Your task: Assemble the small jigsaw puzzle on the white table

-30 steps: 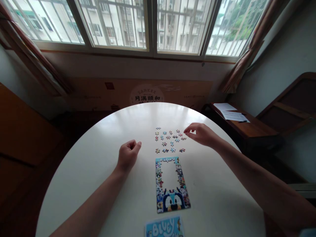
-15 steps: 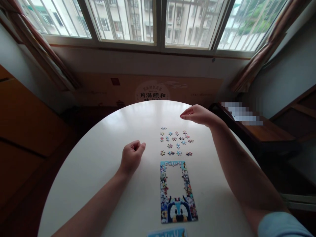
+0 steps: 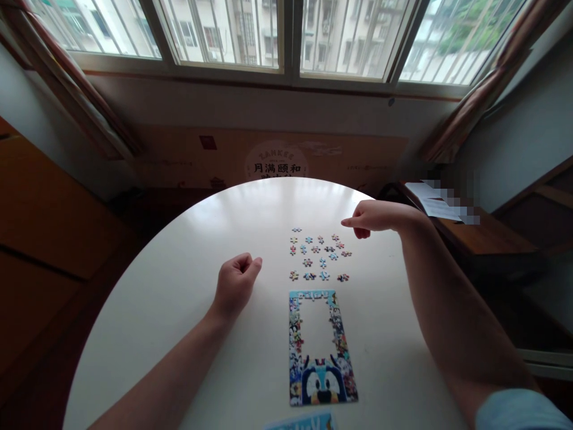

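My left hand [image 3: 236, 280] rests on the table as a loose fist, thumb on top, left of the puzzle; nothing shows in it. My right hand [image 3: 363, 219] hovers beyond the upper right of the loose jigsaw pieces [image 3: 316, 249], its index finger stretched out to the left and the other fingers bent under. Nothing is seen in that hand, and it appears apart from the pieces. Several loose pieces lie in uneven rows. Nearer to me is a partly assembled jigsaw puzzle [image 3: 323, 382], its border joined, a blue cartoon dog face at the bottom and a bare middle.
The white round table [image 3: 170, 298] carries everything. At the bottom edge a blue printed item [image 3: 304, 421] is partly cut off. A brown side table [image 3: 487, 230] with papers stands at the right. A printed carton panel [image 3: 179, 155] and windows are beyond the table.
My right hand has moved right and slightly toward me, and its fingers have changed from held together to a pointing index finger. My left hand stays nearly in place. The view tilts slightly down.
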A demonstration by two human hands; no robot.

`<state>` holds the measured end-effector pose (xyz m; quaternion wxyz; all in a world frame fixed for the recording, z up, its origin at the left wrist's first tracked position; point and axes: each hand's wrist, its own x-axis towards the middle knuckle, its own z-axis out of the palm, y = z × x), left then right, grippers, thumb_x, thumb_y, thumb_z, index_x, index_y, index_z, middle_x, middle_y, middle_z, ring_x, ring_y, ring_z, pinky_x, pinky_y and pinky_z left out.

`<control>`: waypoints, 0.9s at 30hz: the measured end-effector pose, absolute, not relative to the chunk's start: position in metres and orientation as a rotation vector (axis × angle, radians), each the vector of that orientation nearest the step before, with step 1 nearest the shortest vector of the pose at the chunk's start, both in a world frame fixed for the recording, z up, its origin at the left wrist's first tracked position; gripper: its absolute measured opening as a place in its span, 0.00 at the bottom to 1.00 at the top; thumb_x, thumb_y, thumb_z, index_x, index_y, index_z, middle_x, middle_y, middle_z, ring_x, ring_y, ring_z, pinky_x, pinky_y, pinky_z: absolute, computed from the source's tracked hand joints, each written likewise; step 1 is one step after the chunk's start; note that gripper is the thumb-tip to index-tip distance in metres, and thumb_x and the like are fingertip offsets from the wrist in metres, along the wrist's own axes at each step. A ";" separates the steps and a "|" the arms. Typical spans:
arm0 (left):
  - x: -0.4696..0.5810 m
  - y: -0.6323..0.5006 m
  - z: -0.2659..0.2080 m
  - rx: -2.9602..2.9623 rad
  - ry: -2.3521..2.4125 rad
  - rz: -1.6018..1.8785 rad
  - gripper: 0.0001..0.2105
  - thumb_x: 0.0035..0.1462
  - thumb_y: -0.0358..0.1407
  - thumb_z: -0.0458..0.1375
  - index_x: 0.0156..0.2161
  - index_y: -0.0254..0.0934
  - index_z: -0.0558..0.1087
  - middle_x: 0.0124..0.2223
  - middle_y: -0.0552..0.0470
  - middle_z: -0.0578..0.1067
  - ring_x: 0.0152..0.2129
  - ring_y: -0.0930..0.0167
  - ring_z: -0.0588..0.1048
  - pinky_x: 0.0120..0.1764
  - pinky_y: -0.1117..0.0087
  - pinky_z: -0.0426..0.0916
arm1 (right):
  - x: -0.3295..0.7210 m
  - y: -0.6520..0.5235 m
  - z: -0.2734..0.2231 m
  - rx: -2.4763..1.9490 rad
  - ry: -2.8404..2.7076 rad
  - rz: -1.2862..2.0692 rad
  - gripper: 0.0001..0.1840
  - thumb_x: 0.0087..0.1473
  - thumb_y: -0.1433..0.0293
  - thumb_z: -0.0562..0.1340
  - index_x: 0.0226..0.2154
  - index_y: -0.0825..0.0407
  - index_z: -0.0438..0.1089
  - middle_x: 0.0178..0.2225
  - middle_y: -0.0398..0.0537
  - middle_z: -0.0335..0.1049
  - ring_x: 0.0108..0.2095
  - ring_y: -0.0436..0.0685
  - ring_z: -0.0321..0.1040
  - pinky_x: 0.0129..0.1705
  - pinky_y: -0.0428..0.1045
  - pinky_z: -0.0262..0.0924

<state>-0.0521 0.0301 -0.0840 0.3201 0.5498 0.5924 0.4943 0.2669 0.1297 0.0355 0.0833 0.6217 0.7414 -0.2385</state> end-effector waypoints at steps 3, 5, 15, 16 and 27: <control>-0.052 0.030 -0.084 1.439 1.549 1.298 0.21 0.54 0.43 0.59 0.21 0.41 0.51 0.17 0.61 0.52 0.16 0.76 0.51 0.19 0.72 0.48 | 0.265 0.129 0.034 1.825 2.218 -0.723 0.25 0.59 0.52 0.59 0.22 0.52 0.78 0.30 0.51 0.79 0.31 0.58 0.74 0.39 0.52 0.61; -0.053 0.030 -0.085 1.441 1.547 1.295 0.21 0.54 0.43 0.59 0.21 0.41 0.51 0.17 0.61 0.53 0.15 0.76 0.51 0.19 0.72 0.48 | 0.263 0.129 0.031 1.786 2.238 -0.730 0.23 0.57 0.54 0.61 0.23 0.52 0.78 0.31 0.51 0.79 0.32 0.58 0.75 0.39 0.52 0.61; -0.054 0.029 -0.085 1.460 1.545 1.295 0.20 0.55 0.43 0.58 0.21 0.41 0.52 0.17 0.61 0.54 0.15 0.76 0.52 0.19 0.72 0.49 | 0.204 0.112 0.001 1.350 2.557 -0.690 0.18 0.50 0.72 0.64 0.44 0.47 0.81 0.40 0.46 0.80 0.31 0.52 0.73 0.30 0.46 0.61; -0.054 0.029 -0.085 1.464 1.543 1.297 0.20 0.55 0.43 0.58 0.21 0.41 0.52 0.17 0.61 0.54 0.15 0.76 0.52 0.19 0.72 0.49 | 0.197 0.109 -0.001 1.311 2.595 -0.643 0.17 0.51 0.73 0.64 0.43 0.48 0.81 0.39 0.46 0.80 0.32 0.51 0.73 0.31 0.46 0.60; -0.048 0.037 -0.093 1.503 1.484 1.396 0.20 0.50 0.40 0.61 0.19 0.40 0.52 0.18 0.60 0.51 0.16 0.77 0.52 0.20 0.72 0.47 | 0.169 0.090 -0.012 1.453 2.505 -0.349 0.11 0.46 0.75 0.67 0.35 0.54 0.81 0.34 0.53 0.77 0.33 0.57 0.68 0.33 0.51 0.53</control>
